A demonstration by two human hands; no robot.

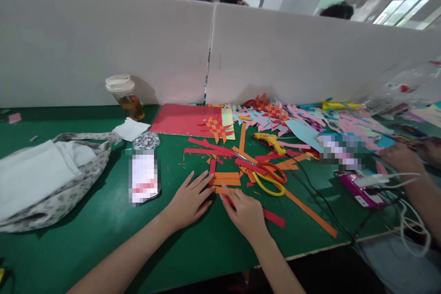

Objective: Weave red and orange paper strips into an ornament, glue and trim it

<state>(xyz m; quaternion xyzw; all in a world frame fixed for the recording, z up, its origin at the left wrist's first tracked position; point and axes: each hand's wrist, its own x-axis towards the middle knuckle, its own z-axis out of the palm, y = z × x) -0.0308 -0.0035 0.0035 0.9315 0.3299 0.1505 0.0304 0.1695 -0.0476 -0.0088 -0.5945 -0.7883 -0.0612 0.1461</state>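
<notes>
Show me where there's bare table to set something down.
Bare green table lies between the fabric bag and left forearm, nearer than the phone. Crowded beyond the right hand: paper strips, scissors, glue gun.

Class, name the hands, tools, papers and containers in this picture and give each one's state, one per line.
Left hand: open, fingertips by the orange strips
Orange strips: flat, side by side
Right hand: over a red strip; grip unclear
Scissors: lying down, blade opening unclear
Cup: lidded, partly filled
Glue gun: lying down
Power strip: white plug inserted
Red sheet: flat
</notes>
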